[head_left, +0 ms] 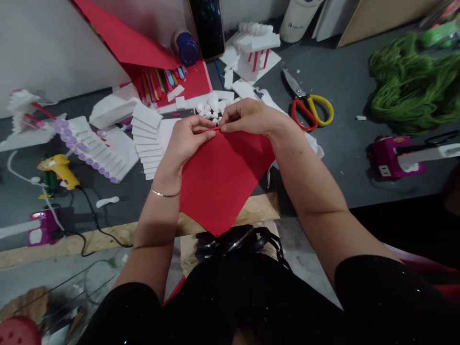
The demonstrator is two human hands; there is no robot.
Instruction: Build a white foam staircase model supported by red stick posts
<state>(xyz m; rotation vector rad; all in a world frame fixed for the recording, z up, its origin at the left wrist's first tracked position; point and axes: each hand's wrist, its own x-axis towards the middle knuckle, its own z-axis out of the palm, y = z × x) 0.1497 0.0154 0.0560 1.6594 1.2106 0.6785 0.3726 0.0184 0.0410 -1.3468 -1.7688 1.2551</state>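
A sheet of red paper [224, 177] hangs between my forearms, one corner pointing down toward my lap over the table's front edge. At its top, my left hand [185, 139] pinches the rolled or folded edge between thumb and fingers. Right beside it, my right hand [247, 117] grips the same edge, thumb and fingertips closed on it. The two hands nearly touch. Just beyond them lie small white twisted pieces [212, 108]. Left of my left hand is a fanned stack of white strips [146, 143].
Scissors [304, 100] with red and yellow handles lie right. A yellow glue gun [61, 170] and purple power socket [45, 227] sit left. Green yarn [413, 86], another purple socket [390, 155], a phone [207, 28] and white models [257, 45] stand around.
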